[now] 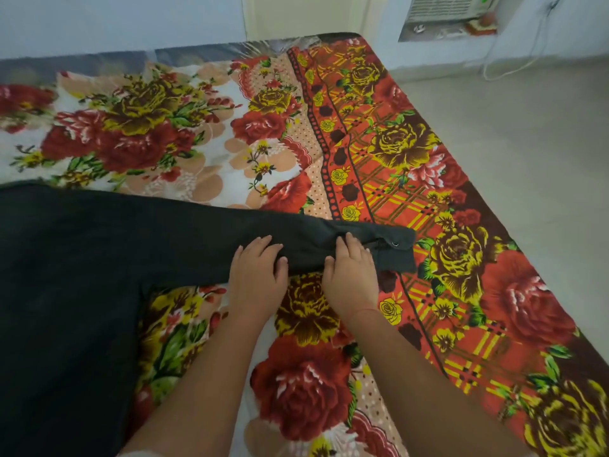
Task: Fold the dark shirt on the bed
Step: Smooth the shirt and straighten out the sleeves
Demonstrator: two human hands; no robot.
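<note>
The dark shirt (82,258) lies spread on the bed (461,291), its body filling the left side of the view. One long sleeve stretches to the right and ends in a cuff with a metal snap near the bed's right edge. My left hand (258,275) rests flat on the sleeve's near edge, fingers apart. My right hand (351,278) lies palm down on the sleeve just before the cuff, fingers spread, with the thumb at the near edge. Neither hand pinches the cloth.
The bed carries a floral sheet in red, yellow and white. Its right edge drops to a pale tiled floor (527,143). A white wall (115,18) runs behind the bed, and an air conditioner (445,8) with a hanging cable sits at the far right.
</note>
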